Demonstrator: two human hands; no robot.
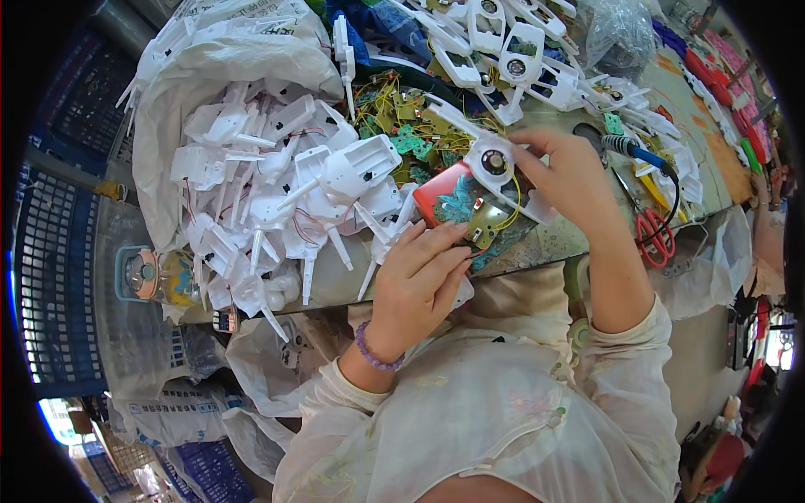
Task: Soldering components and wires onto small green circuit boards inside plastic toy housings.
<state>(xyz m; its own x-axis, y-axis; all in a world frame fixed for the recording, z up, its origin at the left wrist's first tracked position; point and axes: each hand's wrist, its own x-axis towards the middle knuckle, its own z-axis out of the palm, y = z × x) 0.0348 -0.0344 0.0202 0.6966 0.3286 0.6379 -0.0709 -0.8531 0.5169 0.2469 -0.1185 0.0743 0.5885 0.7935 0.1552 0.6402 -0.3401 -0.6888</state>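
Observation:
My right hand (568, 178) has its fingers closed on the side of a white plastic housing (476, 152), which has a long narrow arm and a round black speaker (493, 163) in it. Below the speaker lies a small yellow-green circuit board (488, 225) with yellow wires. My left hand (422, 281) rests with fingers stretched out, their tips at the board's left edge. Under and beside them is a red block (433, 195) with a crumpled teal piece (455, 201) on it. My left thumb is partly hidden.
White plastic housings (277, 180) spill from a white sack (159, 142) on the left. Wired circuit boards (411, 117) and more housings (520, 63) lie behind. To the right are a soldering iron (635, 152) and red-handled scissors (656, 239). Blue crates (59, 277) stand far left.

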